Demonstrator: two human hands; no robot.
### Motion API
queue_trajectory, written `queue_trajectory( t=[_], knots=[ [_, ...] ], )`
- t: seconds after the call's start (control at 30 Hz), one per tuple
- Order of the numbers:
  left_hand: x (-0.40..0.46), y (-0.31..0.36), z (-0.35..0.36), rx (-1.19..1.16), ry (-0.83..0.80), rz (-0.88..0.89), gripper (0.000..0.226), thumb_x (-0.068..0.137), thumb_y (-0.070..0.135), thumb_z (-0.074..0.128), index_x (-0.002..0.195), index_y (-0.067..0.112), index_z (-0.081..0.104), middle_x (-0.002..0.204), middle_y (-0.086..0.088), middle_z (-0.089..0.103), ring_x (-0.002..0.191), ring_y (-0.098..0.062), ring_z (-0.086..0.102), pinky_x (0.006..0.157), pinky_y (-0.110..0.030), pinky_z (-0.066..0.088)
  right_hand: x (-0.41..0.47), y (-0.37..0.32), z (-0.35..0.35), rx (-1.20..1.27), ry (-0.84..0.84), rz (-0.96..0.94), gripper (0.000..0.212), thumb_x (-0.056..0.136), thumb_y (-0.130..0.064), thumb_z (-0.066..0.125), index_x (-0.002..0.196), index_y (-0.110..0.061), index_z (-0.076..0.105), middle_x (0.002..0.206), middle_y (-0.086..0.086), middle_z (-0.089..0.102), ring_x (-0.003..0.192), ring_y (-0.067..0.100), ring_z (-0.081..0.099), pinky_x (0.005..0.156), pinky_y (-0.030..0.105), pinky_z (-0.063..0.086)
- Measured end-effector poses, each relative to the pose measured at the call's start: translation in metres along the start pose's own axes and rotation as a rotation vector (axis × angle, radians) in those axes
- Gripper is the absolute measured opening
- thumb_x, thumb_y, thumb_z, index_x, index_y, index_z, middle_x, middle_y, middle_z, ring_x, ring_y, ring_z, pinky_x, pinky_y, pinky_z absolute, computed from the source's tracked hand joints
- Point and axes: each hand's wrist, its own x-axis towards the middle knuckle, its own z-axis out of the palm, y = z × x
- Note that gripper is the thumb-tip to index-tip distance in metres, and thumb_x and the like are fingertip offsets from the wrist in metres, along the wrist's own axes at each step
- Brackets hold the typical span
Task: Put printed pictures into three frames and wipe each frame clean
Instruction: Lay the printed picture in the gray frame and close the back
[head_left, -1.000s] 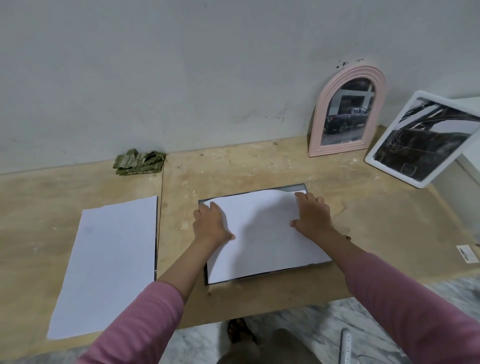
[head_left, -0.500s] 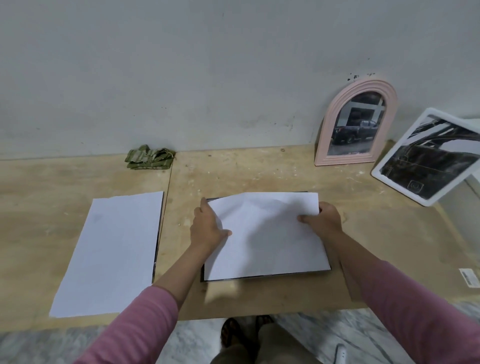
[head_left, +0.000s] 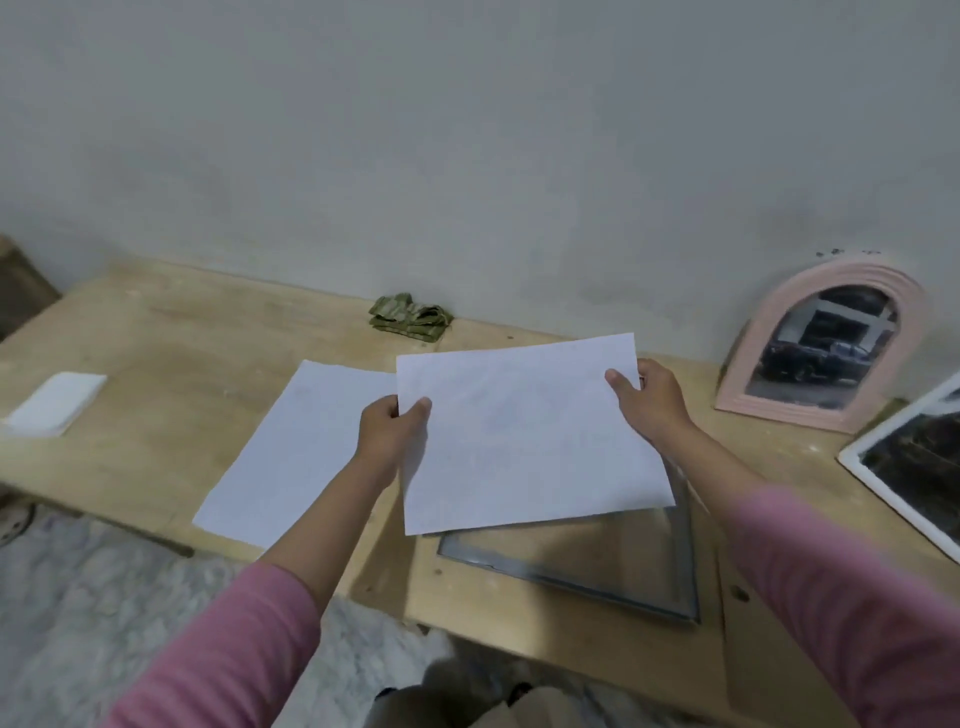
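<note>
Here, we noted both hands lifted over the pale plywood surface (head_left: 171, 364), carrying one white printed sheet (head_left: 524, 431) blank side up. The left hand (head_left: 389, 434) pinched the sheet's left edge, thumb on top and fingers beneath; the right hand (head_left: 649, 400) pinched the upper right edge the same way. The sheet hung clear of the surface, above the far part of the flat dark-rimmed glass frame (head_left: 587, 561), tilted slightly toward us.

Risks as we judged them: the paper was thin and held only at two edges, so a sag or uneven pull could crease it. Lowered askew, it would overlap the rim instead of seating inside. Thumbs on the paper and any touch on the glass would leave smears, meaning more wiping later. The frame lay near the surface's front edge; a push while seating could slide it off.

Containers: the flat frame showed bare glass, nothing in it that we could see. The pink arched frame (head_left: 826, 343) leaned against the wall and already held a dark car picture. The white rectangular frame (head_left: 909, 467), partly cut off at right, also held a dark print.

Elsewhere: a second white sheet (head_left: 291, 447) lay left of the frame, a small white pad (head_left: 54, 402) far left, and a crumpled green cloth (head_left: 410, 317) by the wall.
</note>
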Motion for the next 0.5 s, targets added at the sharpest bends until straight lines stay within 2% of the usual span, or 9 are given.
queue_trajectory(
  t=[0.1,0.17,0.23,0.33,0.43,0.5],
  knots=[
    [0.003,-0.002,-0.043,-0.026,0.121,-0.042,0.024,0.089,0.023,0.063,0.074,0.005,0.059,0.073,-0.006,0.061,0.064,-0.022,0.058,0.057,-0.027,0.043,0.014,-0.040,0.036,-0.030,-0.125,-0.006,0.024,0.089,-0.034,0.060,0.092,-0.010,0.057,0.086,-0.001,0.060,0.072,0.016,0.058,0.056,0.023,0.040],
    [0.007,-0.011,-0.078,-0.060,0.210,-0.078,0.025,0.089,0.023,0.063,0.071,0.007,0.057,0.072,-0.006,0.060,0.065,-0.023,0.058,0.059,-0.028,0.044,0.020,-0.069,0.068,-0.053,-0.272,0.048,0.028,0.085,-0.034,0.066,0.094,-0.010,0.056,0.087,0.002,0.062,0.073,0.018,0.062,0.058,0.025,0.046],
    [0.013,-0.025,-0.114,-0.106,0.292,-0.127,0.024,0.089,0.022,0.063,0.071,0.007,0.057,0.072,-0.004,0.060,0.068,-0.024,0.058,0.058,-0.027,0.044,0.024,-0.095,0.101,-0.105,-0.466,0.128,0.026,0.081,-0.027,0.073,0.092,-0.009,0.057,0.087,0.006,0.066,0.078,0.024,0.066,0.063,0.029,0.052],
    [0.023,-0.046,-0.162,-0.193,0.404,-0.195,0.019,0.091,0.019,0.061,0.087,0.001,0.062,0.084,-0.007,0.063,0.076,-0.026,0.060,0.059,-0.028,0.044,0.027,-0.126,0.156,-0.177,-0.669,0.172,0.021,0.078,-0.010,0.075,0.090,-0.004,0.058,0.093,0.012,0.070,0.084,0.027,0.068,0.072,0.035,0.056],
    [0.040,-0.071,-0.215,-0.242,0.494,-0.274,0.019,0.093,0.018,0.058,0.096,-0.001,0.062,0.094,-0.010,0.063,0.087,-0.030,0.061,0.072,-0.034,0.045,0.025,-0.154,0.231,-0.139,-0.616,0.105,0.018,0.078,-0.002,0.071,0.084,-0.007,0.055,0.085,0.019,0.066,0.069,0.024,0.063,0.062,0.031,0.055],
    [0.053,-0.085,-0.247,-0.250,0.496,-0.315,0.012,0.092,0.011,0.053,0.090,0.000,0.059,0.094,-0.012,0.062,0.087,-0.031,0.060,0.071,-0.034,0.045,0.024,-0.173,0.283,-0.071,-0.554,0.096,0.019,0.076,0.002,0.070,0.078,-0.010,0.055,0.084,0.018,0.064,0.069,0.023,0.061,0.067,0.037,0.057]
  ],
)
